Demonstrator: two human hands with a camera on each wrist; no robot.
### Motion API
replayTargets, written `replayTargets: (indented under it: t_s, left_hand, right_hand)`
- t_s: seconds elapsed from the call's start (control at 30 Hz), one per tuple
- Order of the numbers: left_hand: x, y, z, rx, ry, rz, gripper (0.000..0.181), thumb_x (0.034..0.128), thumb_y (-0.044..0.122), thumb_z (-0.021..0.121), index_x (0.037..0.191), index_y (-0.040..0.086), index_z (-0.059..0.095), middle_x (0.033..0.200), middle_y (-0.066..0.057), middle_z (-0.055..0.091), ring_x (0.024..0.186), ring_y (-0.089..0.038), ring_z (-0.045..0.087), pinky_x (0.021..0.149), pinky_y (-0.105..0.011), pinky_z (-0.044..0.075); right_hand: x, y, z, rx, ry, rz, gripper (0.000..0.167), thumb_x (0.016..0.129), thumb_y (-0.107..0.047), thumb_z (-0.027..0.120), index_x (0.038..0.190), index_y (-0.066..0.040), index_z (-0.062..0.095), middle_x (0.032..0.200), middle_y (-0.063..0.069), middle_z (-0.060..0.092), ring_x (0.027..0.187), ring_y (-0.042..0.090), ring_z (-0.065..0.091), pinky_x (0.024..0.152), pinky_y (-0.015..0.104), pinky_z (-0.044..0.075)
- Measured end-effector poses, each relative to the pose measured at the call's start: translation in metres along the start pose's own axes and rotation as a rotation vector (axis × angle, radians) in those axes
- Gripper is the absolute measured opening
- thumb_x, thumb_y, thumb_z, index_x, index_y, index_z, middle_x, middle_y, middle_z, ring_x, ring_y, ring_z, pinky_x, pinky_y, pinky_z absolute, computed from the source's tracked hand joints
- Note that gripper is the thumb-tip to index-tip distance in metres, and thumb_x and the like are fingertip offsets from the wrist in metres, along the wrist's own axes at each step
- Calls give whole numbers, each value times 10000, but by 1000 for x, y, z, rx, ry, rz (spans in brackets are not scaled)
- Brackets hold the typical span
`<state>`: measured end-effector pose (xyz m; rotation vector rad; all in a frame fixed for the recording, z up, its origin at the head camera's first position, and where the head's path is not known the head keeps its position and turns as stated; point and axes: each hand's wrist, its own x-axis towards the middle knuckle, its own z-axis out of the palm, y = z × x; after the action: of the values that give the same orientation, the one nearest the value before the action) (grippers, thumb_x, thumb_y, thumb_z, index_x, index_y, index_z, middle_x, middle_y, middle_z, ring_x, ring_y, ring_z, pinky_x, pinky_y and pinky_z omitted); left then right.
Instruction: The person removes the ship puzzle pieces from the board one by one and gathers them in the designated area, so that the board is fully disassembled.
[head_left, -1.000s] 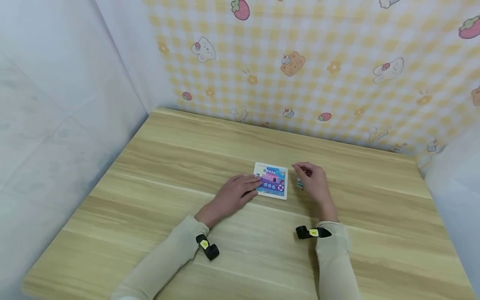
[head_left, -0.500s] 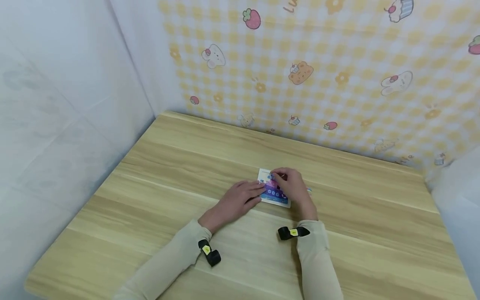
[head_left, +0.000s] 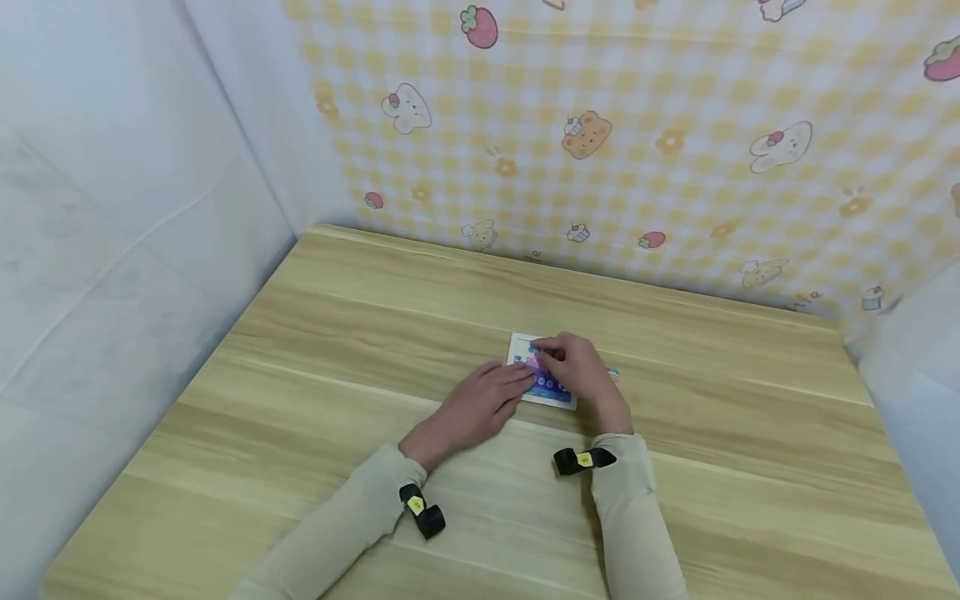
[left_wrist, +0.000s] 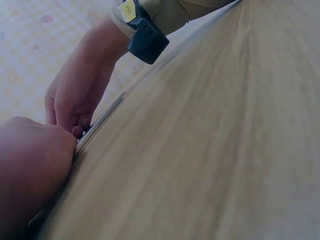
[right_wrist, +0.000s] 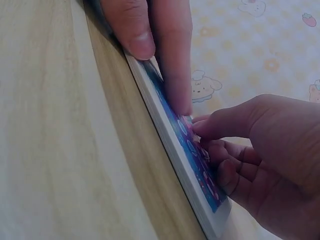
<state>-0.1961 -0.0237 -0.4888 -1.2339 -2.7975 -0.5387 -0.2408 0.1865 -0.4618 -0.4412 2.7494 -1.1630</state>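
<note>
Right hand (head_left: 587, 377): moving, since a second ago, from beside the board (head_left: 519, 343) to over it.
Table (head_left: 375, 333): supporting the board.
Left hand (head_left: 477, 407): lying nearly straight-fingered on the board's left side, gripping nothing.
Right grip: fingers curling; cannot tell whether they are pinching anything.
Board: lying flat under both hands.
Piece (head_left: 613, 372): lying right of the board, partly hidden.

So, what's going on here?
A person has both hands at a colourful picture board with a white border, on a wooden table. The left hand rests across its left edge. The right hand has bent fingers at the picture; whether they pinch anything is hidden. A small colourful thing peeks out beside it.
</note>
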Motion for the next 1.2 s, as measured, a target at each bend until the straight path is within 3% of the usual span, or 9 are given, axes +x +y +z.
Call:
replayTargets:
  t_s: [0.13, 0.33, 0.57, 1.0, 1.2]
  left_hand:
    - [2, 2, 2, 14, -26, 19, 457, 1073, 238, 396, 1517, 131, 410, 1595, -8, 318, 1476, -157, 271, 1209, -413, 190]
    - [3, 4, 4, -13, -1, 9, 457, 1081, 289, 383, 1512, 144, 421, 1586, 9, 333, 1472, -152, 282, 1207, -413, 195]
    - [4, 3, 5, -8, 4, 9, 460, 1079, 295, 395, 1510, 137, 421, 1577, 6, 352, 1469, -153, 289, 1211, -398, 182]
    - [5, 4, 3, -62, -11, -9, 462, 1074, 293, 419, 1510, 140, 419, 1581, 13, 339, 1471, -149, 282, 1213, -401, 173]
    - [4, 5, 3, -89, -3, -9, 461, 1072, 289, 428, 1506, 133, 427, 1578, 2, 355, 1471, -152, 283, 1212, -410, 178]
  right_hand:
    - [2, 0, 0, -15, -9, -4, 274, 958, -92, 644, 1217, -28, 709, 875, 77, 621, 749, 177, 565, 668, 306, 472]
    - [3, -1, 1, -20, -7, 13, 263, 953, -95, 654, 1199, -30, 719, 863, 80, 598, 753, 187, 568, 663, 312, 477]
    - [3, -1, 2, 4, -6, 32, 252, 954, -90, 649, 1187, -33, 726, 934, 95, 590, 813, 201, 589, 700, 319, 488]
    - [1, 1, 3, -2, 23, 48, 229, 953, -101, 652, 1172, -78, 715, 1121, 141, 473, 793, 214, 477, 659, 320, 426]
    - [0, 1, 2, 10, 36, 37, 242, 941, -90, 660, 1177, -75, 711, 1116, 145, 542, 776, 214, 498, 655, 318, 434]
